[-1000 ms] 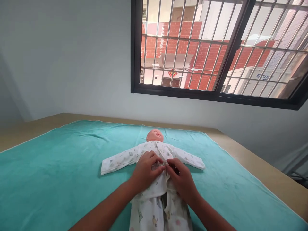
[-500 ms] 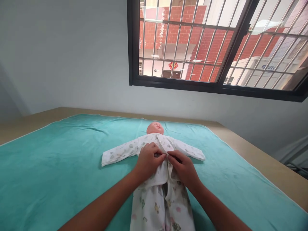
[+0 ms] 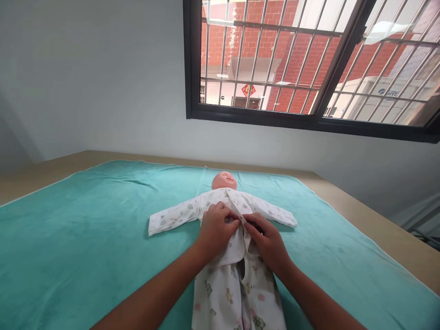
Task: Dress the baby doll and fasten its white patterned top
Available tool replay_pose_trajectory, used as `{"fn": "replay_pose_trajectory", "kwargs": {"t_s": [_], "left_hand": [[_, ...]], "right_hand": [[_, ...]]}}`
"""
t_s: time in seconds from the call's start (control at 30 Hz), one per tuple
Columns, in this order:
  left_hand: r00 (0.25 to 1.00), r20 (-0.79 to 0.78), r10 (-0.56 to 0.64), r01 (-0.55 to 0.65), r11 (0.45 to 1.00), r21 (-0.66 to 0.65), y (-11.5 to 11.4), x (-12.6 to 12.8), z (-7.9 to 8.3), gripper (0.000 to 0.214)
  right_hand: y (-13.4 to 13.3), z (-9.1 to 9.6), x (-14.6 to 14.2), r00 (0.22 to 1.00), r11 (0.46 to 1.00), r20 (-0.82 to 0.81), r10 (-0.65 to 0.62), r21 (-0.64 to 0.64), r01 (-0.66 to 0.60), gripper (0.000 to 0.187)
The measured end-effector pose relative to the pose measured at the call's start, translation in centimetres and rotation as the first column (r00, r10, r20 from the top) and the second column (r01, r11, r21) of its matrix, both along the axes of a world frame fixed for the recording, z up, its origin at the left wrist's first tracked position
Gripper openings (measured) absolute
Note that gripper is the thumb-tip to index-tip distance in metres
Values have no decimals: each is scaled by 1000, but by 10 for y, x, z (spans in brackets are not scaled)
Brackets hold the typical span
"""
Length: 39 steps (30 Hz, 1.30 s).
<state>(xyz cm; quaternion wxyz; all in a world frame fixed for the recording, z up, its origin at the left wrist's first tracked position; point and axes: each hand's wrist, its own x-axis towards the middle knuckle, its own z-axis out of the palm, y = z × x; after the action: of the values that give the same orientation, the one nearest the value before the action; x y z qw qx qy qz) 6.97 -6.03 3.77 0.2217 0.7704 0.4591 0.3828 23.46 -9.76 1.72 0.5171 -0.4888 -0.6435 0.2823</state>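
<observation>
A baby doll [image 3: 224,180] lies on its back with its head at the far end. It wears a white printed baby jacket [image 3: 213,199], sleeves spread to both sides, and white printed trousers [image 3: 225,293]. At the chest, my left hand [image 3: 217,229] pinches the jacket's front edge between thumb and finger. Close beside it, my right hand [image 3: 265,238] grips the other front edge, fingertips nearly touching the left ones. Near the neck the front is closed; below my hands the two flaps hang apart. Whatever fastener lies between the fingertips is hidden.
A turquoise cloth [image 3: 85,238] with slight wrinkles covers most of the wooden table [image 3: 374,220]. A pale wall [image 3: 103,82] rises behind it, with a dark-framed barred window [image 3: 250,114] above. Cables [image 3: 424,236] show at the right edge.
The camera view has shifted slightly, so everything sits a little to the right. My hands stay at the jacket's front, with the fingertips drawn a little apart.
</observation>
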Motion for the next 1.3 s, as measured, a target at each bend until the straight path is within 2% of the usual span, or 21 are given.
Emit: {"fn": "replay_pose_trajectory", "kwargs": {"t_s": [0.17,0.33,0.5,0.6,0.7,0.9,1.17,1.3], "left_hand": [[994,105,2,7,996,-86,2,-1,2,9],[969,245,-22,80,970,-230,5,-4,2,11],[978,207,-5,42,984,-174,2,-4,2,13],[976,217,-37,73,984,-162,0,-4,3,13],[973,218,-77,110,984,-140,0,-6,4,14],[981,171,-88,107,989,-106,-1,-6,2,23],[981,189,-37,53,995,-83,-2,-3,-2,10],[968,248,-29,64,989,-132,0,-4,-3,8]], "right_hand": [[-2,2,-1,1000,1000,-29,3,-7,-3,23],[-4,3,-1,1000,1000,-14,7,1,-7,27],[-7,5,-1,999,999,-10,53,6,-53,30],[-6,4,0,996,997,-54,71,8,-71,28],[-3,1,2,997,999,-62,43,4,-43,25],[-2,0,-3,996,996,78,-49,73,44,19],[-3,-1,-1,997,998,78,-16,62,11,20],[-3,-3,-1,996,997,86,-15,80,8,18]]}}
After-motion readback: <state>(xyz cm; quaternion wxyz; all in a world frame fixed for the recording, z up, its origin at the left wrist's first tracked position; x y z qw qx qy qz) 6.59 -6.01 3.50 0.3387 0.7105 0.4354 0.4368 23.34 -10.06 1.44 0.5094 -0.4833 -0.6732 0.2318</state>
